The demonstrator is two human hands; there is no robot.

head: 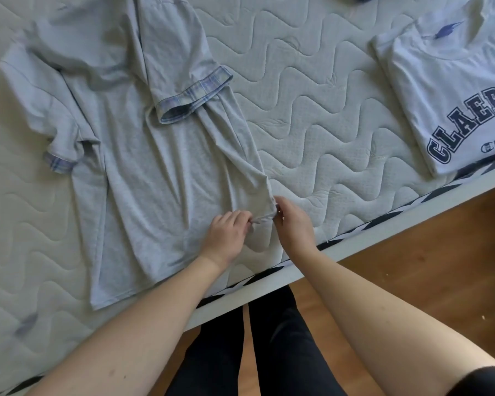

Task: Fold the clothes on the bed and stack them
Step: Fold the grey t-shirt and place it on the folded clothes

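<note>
Pinching the grey T-shirt point(143, 155) hem: left hand point(226, 235), right hand point(293, 222).

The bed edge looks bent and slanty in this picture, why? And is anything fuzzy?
In the head view, the wide lens tilts and slightly curves the bed edge. Soft daylight, no glare, only faint shadows in the grey shirt folds. The left hand and right hand pinching its hem look a little soft. The white shirt is cut off at the right.

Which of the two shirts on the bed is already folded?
The white shirt with navy lettering, at the right edge. The grey shirt with plaid sleeve cuffs is only partly folded; both hands pinch its hem corner.
</note>
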